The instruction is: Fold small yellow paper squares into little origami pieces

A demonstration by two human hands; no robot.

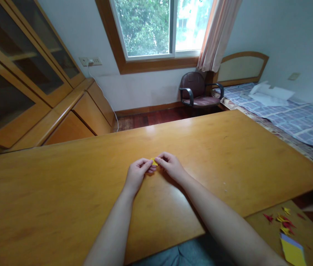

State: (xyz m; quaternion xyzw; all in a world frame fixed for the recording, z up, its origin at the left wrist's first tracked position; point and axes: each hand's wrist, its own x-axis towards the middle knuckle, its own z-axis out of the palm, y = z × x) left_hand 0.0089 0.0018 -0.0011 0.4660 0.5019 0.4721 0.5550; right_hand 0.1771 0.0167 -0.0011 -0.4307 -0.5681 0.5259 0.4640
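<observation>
Between my two hands, just over the wooden table, is a small piece of folded yellow paper. My left hand pinches its left side between thumb and fingers. On the other side my right hand grips its right edge the same way. Most of the paper is covered by my fingers, so its exact folded shape cannot be made out.
Lower right, a side surface holds several red and yellow folded paper figures and a stack of yellow paper. Beyond the table stand a maroon armchair, a bed and a glass-doored cabinet.
</observation>
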